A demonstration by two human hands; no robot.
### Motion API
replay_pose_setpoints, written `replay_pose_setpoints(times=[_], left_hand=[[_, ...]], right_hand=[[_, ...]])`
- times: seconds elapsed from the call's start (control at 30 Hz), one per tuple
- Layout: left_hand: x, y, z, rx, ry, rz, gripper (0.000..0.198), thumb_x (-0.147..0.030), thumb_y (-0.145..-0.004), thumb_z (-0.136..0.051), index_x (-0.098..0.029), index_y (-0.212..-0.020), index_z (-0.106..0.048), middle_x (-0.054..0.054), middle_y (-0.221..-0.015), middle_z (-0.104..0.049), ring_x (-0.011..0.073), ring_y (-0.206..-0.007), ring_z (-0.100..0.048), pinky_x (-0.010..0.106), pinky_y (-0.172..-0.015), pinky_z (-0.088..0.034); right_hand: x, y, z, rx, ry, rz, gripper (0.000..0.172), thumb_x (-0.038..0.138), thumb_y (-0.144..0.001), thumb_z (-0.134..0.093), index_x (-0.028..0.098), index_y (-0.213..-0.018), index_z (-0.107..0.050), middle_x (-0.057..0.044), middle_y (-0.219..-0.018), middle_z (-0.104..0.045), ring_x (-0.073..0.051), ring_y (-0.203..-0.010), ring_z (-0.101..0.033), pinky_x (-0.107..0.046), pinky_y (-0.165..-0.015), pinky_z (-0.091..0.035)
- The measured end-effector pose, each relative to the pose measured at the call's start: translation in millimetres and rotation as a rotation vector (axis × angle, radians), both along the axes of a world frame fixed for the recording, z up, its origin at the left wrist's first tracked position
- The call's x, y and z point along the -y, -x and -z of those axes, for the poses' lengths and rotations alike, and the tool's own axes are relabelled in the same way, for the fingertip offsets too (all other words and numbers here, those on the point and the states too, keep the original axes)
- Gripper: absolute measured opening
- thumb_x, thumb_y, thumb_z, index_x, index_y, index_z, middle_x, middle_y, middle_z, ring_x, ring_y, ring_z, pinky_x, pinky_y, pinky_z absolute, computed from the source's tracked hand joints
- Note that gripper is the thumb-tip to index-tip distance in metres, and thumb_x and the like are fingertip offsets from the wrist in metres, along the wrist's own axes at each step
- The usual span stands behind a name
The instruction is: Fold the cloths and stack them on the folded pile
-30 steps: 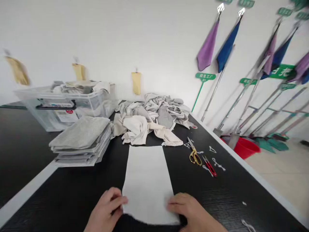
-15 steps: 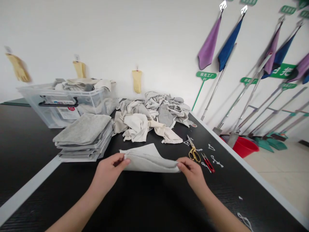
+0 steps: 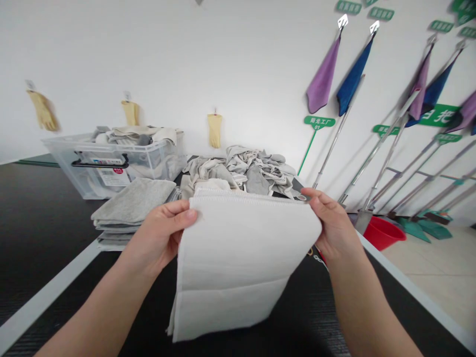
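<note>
A pale grey cloth (image 3: 238, 253) with stitched edges hangs folded in layers above the black table. My left hand (image 3: 163, 230) pinches its upper left corner between thumb and fingers. At the upper right corner, my right hand (image 3: 332, 223) grips the cloth, thumb in front. The lower edge hangs loose, close over the tabletop. To the left, partly behind my left hand, lies a stack of folded grey cloths (image 3: 136, 201). Behind the held cloth is a heap of crumpled grey cloths (image 3: 256, 168). Scissors and red snips are mostly hidden behind the cloth and my right hand.
A clear plastic box (image 3: 111, 168) full of cloths stands at the back left. Yellow gloves (image 3: 214, 130) hang on the wall. Purple and blue cloths (image 3: 323, 77) hang at right above long-handled tools. A red bucket (image 3: 385, 233) stands on the floor beyond the table's right edge.
Both hands have lifted the cloth from low over the table, and it now hangs down with its broad face toward me. It covers the scissors and part of the heap. The view has shifted slightly.
</note>
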State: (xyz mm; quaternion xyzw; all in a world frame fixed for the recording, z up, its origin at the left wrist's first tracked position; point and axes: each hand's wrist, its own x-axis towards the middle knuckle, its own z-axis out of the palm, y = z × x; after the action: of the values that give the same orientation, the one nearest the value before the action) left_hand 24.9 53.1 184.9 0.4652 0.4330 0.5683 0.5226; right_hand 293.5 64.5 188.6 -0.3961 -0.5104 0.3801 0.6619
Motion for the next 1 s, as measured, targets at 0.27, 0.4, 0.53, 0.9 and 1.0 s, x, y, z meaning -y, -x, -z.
replay_pose_setpoints(times=[0.27,0.4,0.53,0.9,1.0], left_hand=[[-104.2,3.8,107.7,-0.498,0.34,0.043,0.029,-0.03,-0.064,-0.053,-0.019,-0.09,-0.054,0.005,-0.089,-0.06,0.0131,-0.072,-0.056,0.022,-0.053,-0.045],[-120.5,16.4,169.3,-0.715,0.453,-0.019,0.025,-0.025,-0.059,-0.055,-0.015,-0.082,-0.056,0.007,-0.077,-0.06,0.0152,-0.063,-0.055,0.022,-0.044,-0.041],[-127.6,19.7,192.9,-0.889,0.399,0.003,0.022,-0.026,-0.058,-0.055,-0.017,-0.077,-0.059,0.003,-0.059,-0.058,0.0141,-0.052,-0.052,0.021,-0.042,-0.037],[-123.8,11.6,189.9,-1.148,0.19,-0.101,0.008,-0.027,-0.057,-0.056,-0.019,-0.058,-0.053,0.004,-0.071,-0.057,0.0202,-0.075,-0.052,0.027,-0.062,-0.035],[-116.9,6.8,182.6,-1.087,0.097,-0.099,0.006,-0.022,-0.061,-0.051,-0.018,-0.056,-0.049,0.002,-0.072,-0.054,0.0171,-0.079,-0.049,0.024,-0.066,-0.034]], right_hand=[[-107.8,-6.1,80.7,0.824,0.342,0.241,0.026,0.035,-0.073,-0.044,0.018,-0.088,-0.056,-0.002,-0.077,-0.06,-0.014,-0.067,-0.055,-0.024,-0.056,-0.04],[-107.6,3.5,144.0,1.001,0.445,0.184,0.016,0.031,-0.07,-0.048,0.02,-0.073,-0.059,-0.001,-0.074,-0.059,-0.015,-0.072,-0.053,-0.026,-0.063,-0.037],[-84.8,23.5,180.5,1.15,0.455,0.166,0.016,0.028,-0.066,-0.053,0.023,-0.08,-0.059,-0.003,-0.092,-0.054,-0.019,-0.086,-0.047,-0.027,-0.065,-0.035],[-68.1,29.4,190.2,1.326,0.402,0.062,0.018,0.029,-0.068,-0.052,0.025,-0.086,-0.055,-0.001,-0.095,-0.048,-0.016,-0.087,-0.043,-0.024,-0.064,-0.034],[-71.4,28.1,189.8,1.333,0.404,0.046,0.018,0.029,-0.068,-0.053,0.024,-0.086,-0.055,-0.001,-0.094,-0.047,-0.016,-0.087,-0.044,-0.023,-0.063,-0.034]])
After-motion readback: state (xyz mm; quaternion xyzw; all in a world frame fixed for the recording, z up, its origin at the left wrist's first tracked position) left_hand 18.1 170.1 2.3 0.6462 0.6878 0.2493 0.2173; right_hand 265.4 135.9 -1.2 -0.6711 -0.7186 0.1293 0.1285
